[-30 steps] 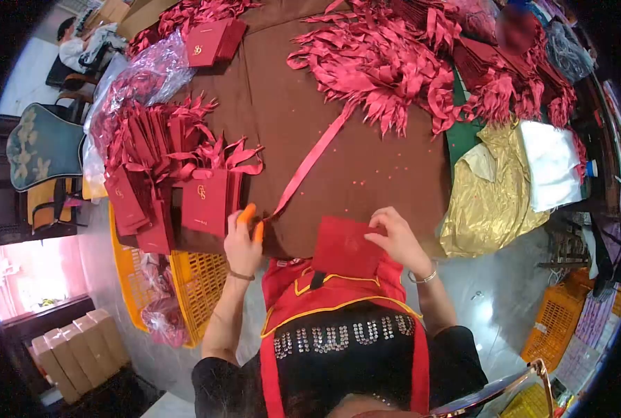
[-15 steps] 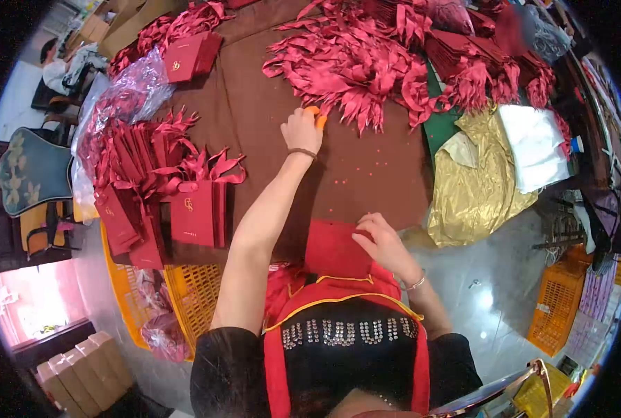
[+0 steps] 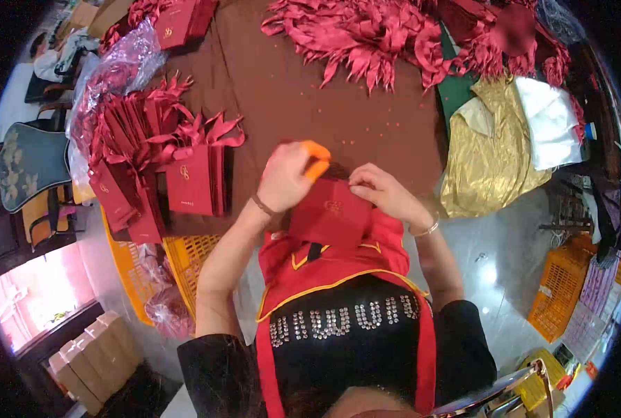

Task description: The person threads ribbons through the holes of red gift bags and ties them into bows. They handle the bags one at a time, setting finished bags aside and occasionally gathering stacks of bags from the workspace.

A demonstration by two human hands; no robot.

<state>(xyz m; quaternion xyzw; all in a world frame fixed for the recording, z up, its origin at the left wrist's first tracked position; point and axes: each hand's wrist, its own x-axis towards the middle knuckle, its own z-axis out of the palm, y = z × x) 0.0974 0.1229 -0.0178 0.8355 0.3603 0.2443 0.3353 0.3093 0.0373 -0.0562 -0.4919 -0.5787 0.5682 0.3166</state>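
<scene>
A dark red paper bag [image 3: 330,217] with a gold emblem lies over my lap at the table's front edge. My right hand [image 3: 387,194] pinches its top right edge between thumb and fingers. At its upper left, my left hand [image 3: 283,175] is curled, thumb and forefinger bent toward each other. Bright orange pieces [image 3: 316,160], resembling finger covers, sit at those two fingertips. I cannot tell what is pinched there; a bit of red shows along the back of that hand. Beyond both hands spreads a heap of red ribbons [image 3: 366,42].
Finished-looking red bags with ribbon handles [image 3: 192,181] stand at the table's left edge, by clear plastic wrap [image 3: 133,59]. Gold cloth [image 3: 477,167] and white plastic bags [image 3: 547,129] lie on the right. Small red dots dot the brown tabletop [image 3: 269,90]. Orange crates [image 3: 185,261] are below.
My left hand has come back from the ribbon heap to the bag's upper left. The bag's gold emblem now shows, and my right hand has shifted to its top edge.
</scene>
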